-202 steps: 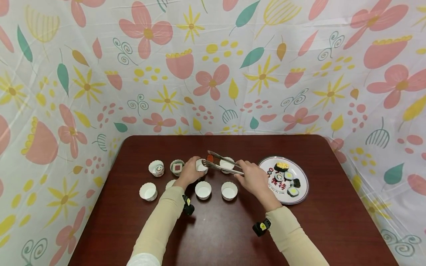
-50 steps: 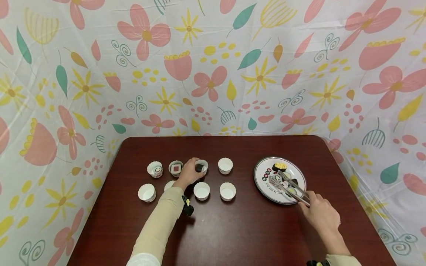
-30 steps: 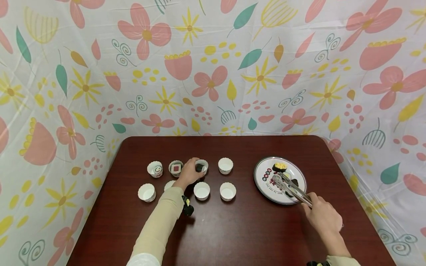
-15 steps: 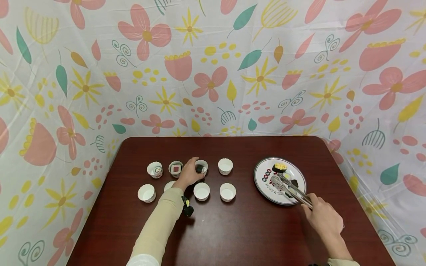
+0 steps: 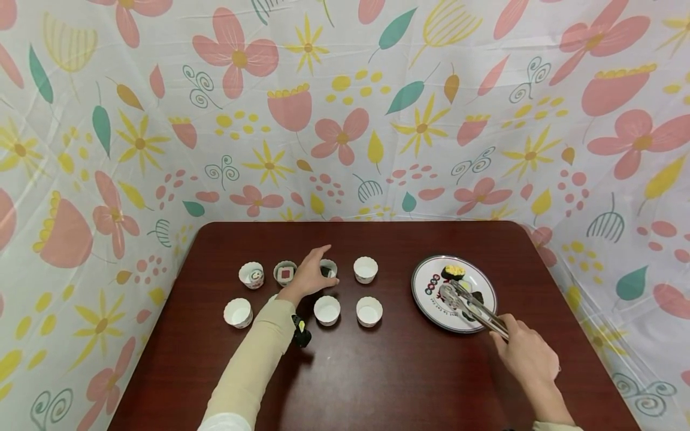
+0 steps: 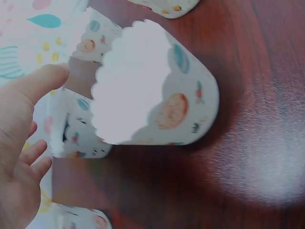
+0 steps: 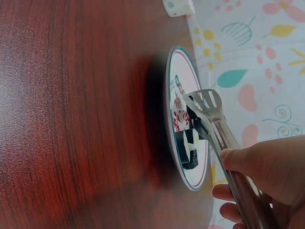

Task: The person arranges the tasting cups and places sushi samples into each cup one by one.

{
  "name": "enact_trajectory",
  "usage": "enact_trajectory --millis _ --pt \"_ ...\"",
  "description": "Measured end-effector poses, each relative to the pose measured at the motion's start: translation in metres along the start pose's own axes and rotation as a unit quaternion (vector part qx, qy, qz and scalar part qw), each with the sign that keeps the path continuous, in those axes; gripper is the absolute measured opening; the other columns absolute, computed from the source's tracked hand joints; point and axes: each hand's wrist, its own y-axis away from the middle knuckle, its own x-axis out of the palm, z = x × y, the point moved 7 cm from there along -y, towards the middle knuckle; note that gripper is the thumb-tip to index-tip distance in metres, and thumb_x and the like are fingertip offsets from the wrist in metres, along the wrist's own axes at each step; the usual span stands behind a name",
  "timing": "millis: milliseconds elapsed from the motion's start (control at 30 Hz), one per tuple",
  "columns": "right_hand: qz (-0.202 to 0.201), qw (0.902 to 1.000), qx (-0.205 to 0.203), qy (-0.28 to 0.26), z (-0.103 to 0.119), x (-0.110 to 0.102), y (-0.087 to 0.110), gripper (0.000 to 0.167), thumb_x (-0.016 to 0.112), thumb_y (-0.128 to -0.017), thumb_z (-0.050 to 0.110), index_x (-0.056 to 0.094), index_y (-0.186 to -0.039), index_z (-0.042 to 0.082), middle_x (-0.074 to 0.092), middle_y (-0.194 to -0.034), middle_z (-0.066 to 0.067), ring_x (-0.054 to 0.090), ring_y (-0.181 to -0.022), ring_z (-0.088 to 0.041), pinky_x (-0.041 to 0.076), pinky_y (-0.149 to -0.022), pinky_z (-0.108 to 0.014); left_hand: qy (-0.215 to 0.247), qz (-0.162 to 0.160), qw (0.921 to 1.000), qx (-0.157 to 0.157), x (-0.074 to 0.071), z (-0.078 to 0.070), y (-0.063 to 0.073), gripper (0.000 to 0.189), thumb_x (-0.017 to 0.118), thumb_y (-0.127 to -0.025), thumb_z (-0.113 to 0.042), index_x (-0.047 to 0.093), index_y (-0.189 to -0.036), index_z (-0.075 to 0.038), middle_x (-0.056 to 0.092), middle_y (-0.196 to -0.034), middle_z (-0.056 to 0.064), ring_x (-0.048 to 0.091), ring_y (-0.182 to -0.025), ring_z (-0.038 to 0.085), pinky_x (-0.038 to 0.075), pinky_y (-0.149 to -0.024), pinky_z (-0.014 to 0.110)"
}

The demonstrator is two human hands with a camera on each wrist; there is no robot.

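My left hand (image 5: 308, 276) hovers over the cups with thumb and fingers spread, beside a white paper cup (image 5: 332, 265) that holds a dark sushi piece (image 5: 326, 272). In the left wrist view, the fingers stand apart from the nearest cup (image 6: 190, 95). My right hand (image 5: 528, 353) grips metal tongs (image 5: 493, 323), whose tips reach over the white plate (image 5: 423, 305). In the right wrist view, the slotted tips (image 7: 209, 102) are around a dark sushi piece, mostly hidden. A yellow-topped sushi (image 5: 454, 272) and other pieces lie on the plate.
Two rows of paper cups stand on the brown table (image 5: 345, 371). One cup (image 5: 251, 275) holds a white swirled piece, another (image 5: 284, 273) a red-centred square one. Cups at the right (image 5: 365, 270) and front (image 5: 369, 312) show bare insides. A floral cloth (image 5: 345, 120) hangs behind.
The tongs have moved from the cups to the plate, and a dark piece now sits in a back-row cup. My left hand has just let go of that cup and spread its fingers.
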Motion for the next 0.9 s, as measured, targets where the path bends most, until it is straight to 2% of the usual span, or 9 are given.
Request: enact_trajectory --millis 233,333,400,533,633,900 --pt "-0.006 1.0 -0.002 -0.002 0.0 0.0 0.0 0.033 0.07 -0.077 0.019 0.055 -0.103 0.005 0.06 -0.083 -0.026 0.056 -0.066 -0.049 0.035 -0.042 -0.051 -0.007 0.008 0.9995 0.031 -0.006 -0.022 -0.006 0.089 0.076 -0.074 -0.034 0.023 -0.145 -0.031 0.025 -0.149 0.0 0.031 -0.133 0.024 0.04 -0.096 0.046" --pt "-0.01 0.9999 -0.002 -0.001 0.0 -0.001 0.0 0.033 0.07 -0.076 0.019 0.055 -0.103 0.006 0.06 -0.082 -0.025 0.056 -0.066 -0.049 0.034 -0.042 -0.05 -0.003 0.009 0.9989 0.047 -0.008 -0.034 -0.007 0.091 0.077 -0.073 -0.03 0.023 -0.146 -0.029 0.025 -0.149 0.001 0.03 -0.133 0.025 0.038 -0.098 0.046" --pt "-0.012 0.9999 0.0 0.001 0.0 -0.001 0.0 0.033 0.071 -0.076 0.019 0.055 -0.102 0.005 0.06 -0.082 -0.025 0.056 -0.066 -0.048 0.034 -0.041 -0.05 -0.005 0.01 0.9984 0.056 -0.008 -0.041 -0.008 0.091 0.078 -0.073 -0.028 0.023 -0.146 -0.027 0.025 -0.149 0.001 0.036 -0.128 0.027 0.039 -0.097 0.045" --pt "-0.016 0.9999 0.002 0.0 -0.001 0.0 0.0 0.033 0.071 -0.076 0.019 0.055 -0.101 0.006 0.06 -0.081 -0.024 0.056 -0.065 -0.048 0.034 -0.041 -0.05 -0.017 0.01 0.9975 0.068 -0.003 -0.051 -0.011 0.091 0.078 -0.072 -0.028 0.024 -0.146 -0.025 0.024 -0.149 0.002 0.036 -0.128 0.027 0.038 -0.097 0.043" --pt "-0.016 0.9999 0.004 -0.002 -0.001 0.001 0.001 0.033 0.07 -0.076 0.02 0.056 -0.101 0.006 0.06 -0.08 -0.022 0.056 -0.065 -0.047 0.033 -0.041 -0.05 -0.03 0.01 0.997 0.071 0.003 -0.057 -0.014 0.091 0.078 -0.072 -0.027 0.024 -0.146 -0.022 0.025 -0.149 0.002 0.029 -0.134 0.024 0.036 -0.1 0.043" --pt "0.001 0.9999 0.016 -0.004 0.0 0.002 0.003 0.032 0.069 -0.077 0.022 0.056 -0.102 0.007 0.06 -0.082 -0.022 0.056 -0.067 -0.047 0.033 -0.041 -0.049 -0.038 0.024 0.9978 0.048 0.022 -0.065 -0.017 0.088 0.076 -0.075 -0.028 0.023 -0.146 -0.025 0.025 -0.148 0.002 0.031 -0.132 0.025 0.041 -0.095 0.045"
